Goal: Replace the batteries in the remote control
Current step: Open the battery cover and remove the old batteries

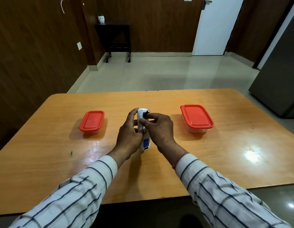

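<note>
A white remote control (143, 129) with a blue label near its close end is held on its side over the middle of the wooden table (225, 153). My left hand (129, 137) wraps around it from the left. My right hand (157, 127) pinches a dark battery (146, 113) at the remote's far end, where the open compartment shows; the battery's metal tip points right. Whether the battery sits in the compartment or just over it, I cannot tell. My fingers hide the middle of the remote.
A small red-lidded plastic container (92, 121) stands on the table to the left of my hands. A larger red-lidded container (196, 117) stands to the right. Beyond the table lie tiled floor, a black wheeled stand (117, 40) and a white door (217, 25).
</note>
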